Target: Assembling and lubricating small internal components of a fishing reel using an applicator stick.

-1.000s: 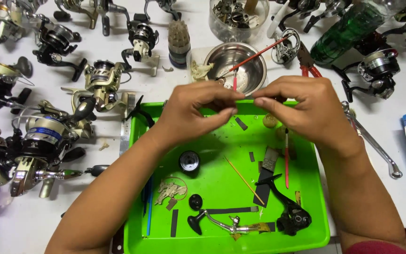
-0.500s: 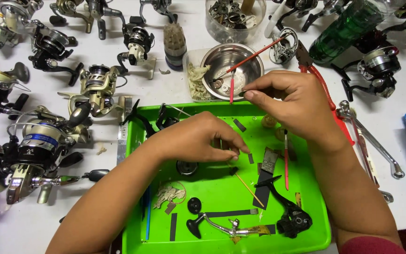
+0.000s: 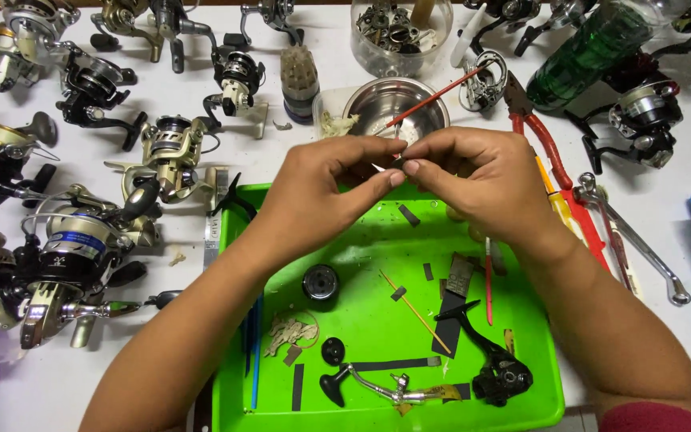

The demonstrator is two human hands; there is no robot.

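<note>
My left hand and my right hand meet fingertip to fingertip above the far edge of a bright green tray. Together they pinch a tiny metal part; most of it is hidden by my fingers. In the tray lie a black round knob, a black reel body piece, a silver crank handle, a thin wooden stick, a red-handled tool and several black strips.
Several fishing reels crowd the white table to the left and along the back. Behind the tray stand a steel bowl with a red-handled brush, a clear jar of parts, a green bottle, red pliers and a wrench.
My left hand rose from the tray floor back up to my right hand. Both now pinch the small part together over the tray's far edge.
</note>
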